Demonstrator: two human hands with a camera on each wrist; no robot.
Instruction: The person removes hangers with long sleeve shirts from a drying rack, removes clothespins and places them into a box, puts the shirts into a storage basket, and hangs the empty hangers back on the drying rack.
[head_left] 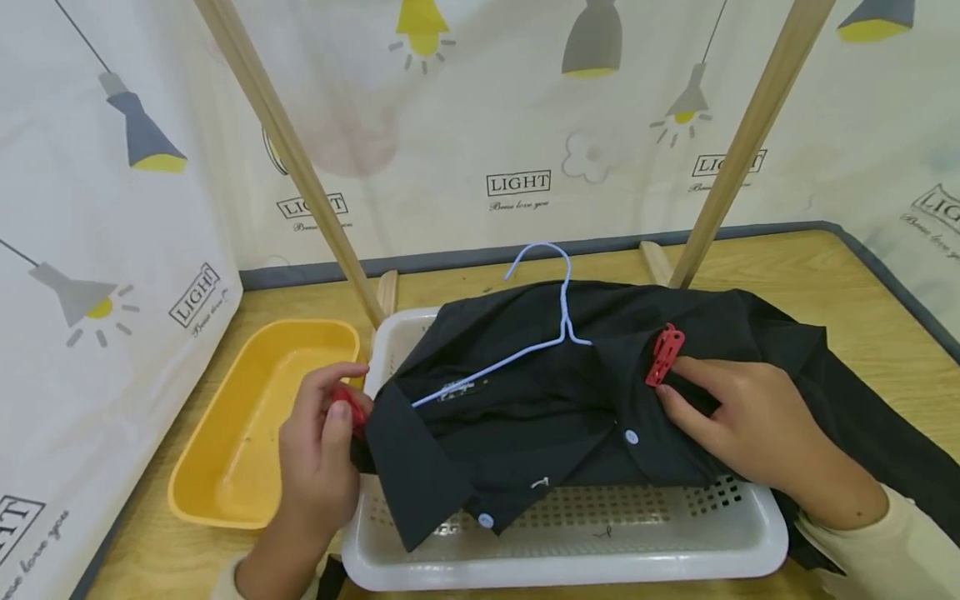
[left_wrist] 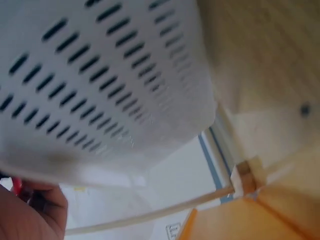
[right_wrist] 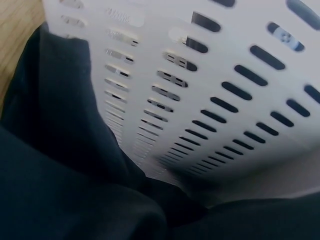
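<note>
A black shirt (head_left: 540,450) with pale buttons lies over a white perforated basket (head_left: 562,575), its collar spread. Inside the collar sits a light blue hanger (head_left: 495,367), hook upward. My left hand (head_left: 318,450) grips a red clothespin (head_left: 348,406) at the shirt's left side; fingers partly cover it. In the left wrist view, the left hand (left_wrist: 35,215) shows low beside the basket's underside (left_wrist: 100,75). My right hand (head_left: 757,417) pinches another red clothespin (head_left: 665,356) between thumb and index finger at the shirt's right side. Dark cloth (right_wrist: 75,165) fills the right wrist view's lower left; that hand is hidden there.
A yellow tray (head_left: 225,467) stands left of the basket on the wooden table (head_left: 892,333). Two wooden poles (head_left: 292,158) rise behind the basket from small feet. Lamp-printed sheeting (head_left: 465,125) surrounds the table's back and sides. One sleeve (head_left: 892,417) hangs off rightward.
</note>
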